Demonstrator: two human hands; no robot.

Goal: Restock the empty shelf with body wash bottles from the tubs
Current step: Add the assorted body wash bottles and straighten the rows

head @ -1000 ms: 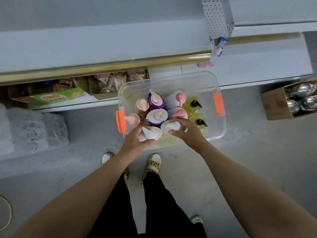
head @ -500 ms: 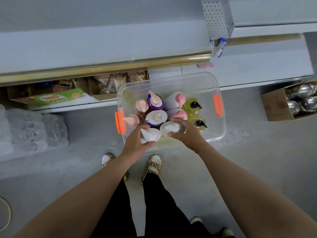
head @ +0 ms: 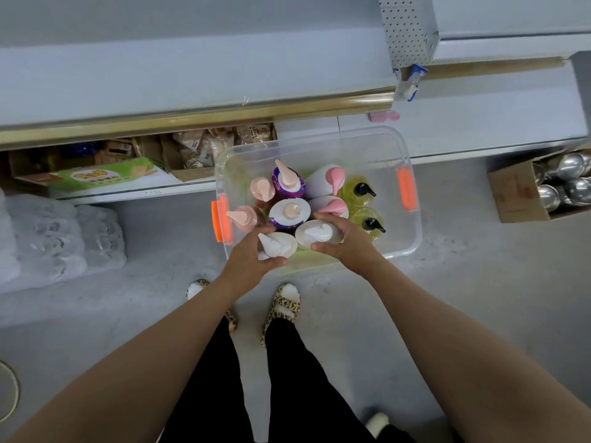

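A: Head view. Left hand [head: 252, 263] fingers curled round white pump bottle [head: 278, 246], tub [head: 395, 225] 7 o'clock; right hand [head: 348, 247] wraps its white neighbour [head: 316, 235] at 6.
B: Advise lifting both straight up, clear of the pink pump [head: 334, 207]; bare shelf [head: 192, 68] lies at 12 o'clock.

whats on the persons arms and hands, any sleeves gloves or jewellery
The left arm and right arm are bare right up to the frame edge, with no sleeves in view. The left hand and right hand are ungloved. No watch, bracelet or ring shows on the wrists or on the fingers that are visible.
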